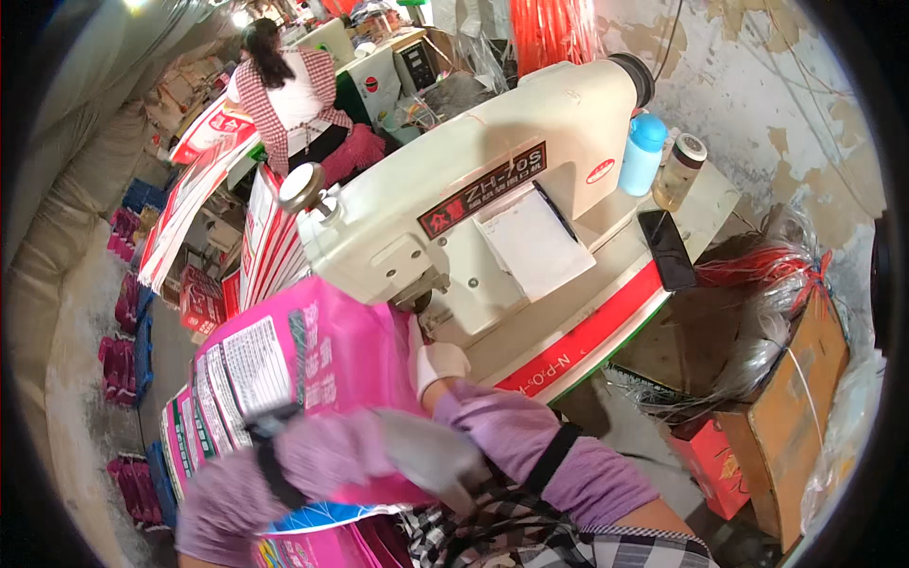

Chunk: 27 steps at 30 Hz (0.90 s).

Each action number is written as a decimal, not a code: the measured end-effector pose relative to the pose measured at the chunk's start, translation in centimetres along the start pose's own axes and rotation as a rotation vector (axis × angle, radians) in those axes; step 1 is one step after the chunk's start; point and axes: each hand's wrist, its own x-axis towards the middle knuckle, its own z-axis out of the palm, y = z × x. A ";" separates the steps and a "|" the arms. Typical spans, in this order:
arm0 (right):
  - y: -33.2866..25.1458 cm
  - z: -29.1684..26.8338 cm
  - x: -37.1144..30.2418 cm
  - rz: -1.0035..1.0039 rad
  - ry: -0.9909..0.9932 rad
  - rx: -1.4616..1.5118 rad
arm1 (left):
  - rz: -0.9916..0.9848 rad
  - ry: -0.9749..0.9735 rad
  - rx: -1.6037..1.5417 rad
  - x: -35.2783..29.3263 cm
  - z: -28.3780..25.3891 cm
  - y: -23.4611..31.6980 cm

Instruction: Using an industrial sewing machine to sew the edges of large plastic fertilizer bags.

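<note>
A large pink woven bag with white printed panels stands in front of me, its upper edge by the needle end of a cream industrial sewing machine. My right hand, in a white glove, is closed at the bag's edge just below the needle area; its fingertips are partly hidden. My left hand, in a grey-white glove, is smeared by motion in front of the bag, near my body. Its fingers cannot be made out. Purple sleeves with black straps cover both forearms.
On the machine table are a white paper pad with a pen, a black phone, a light blue bottle and a jar. A cardboard box stands at right. Another person sits at far left near striped bags.
</note>
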 end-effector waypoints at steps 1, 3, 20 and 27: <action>2.0 0.6 -0.5 -0.109 0.062 0.071 | -0.078 -0.137 0.057 4.9 -4.1 3.2; 3.3 -1.0 -2.8 -0.165 0.099 0.162 | -0.180 -0.268 0.118 4.3 -5.0 4.2; 5.2 -0.4 -10.0 -0.325 0.054 0.080 | -0.069 -0.100 0.951 0.1 -4.7 2.5; 2.3 7.5 9.7 0.653 0.284 -0.202 | 0.439 0.575 0.494 12.1 12.8 8.2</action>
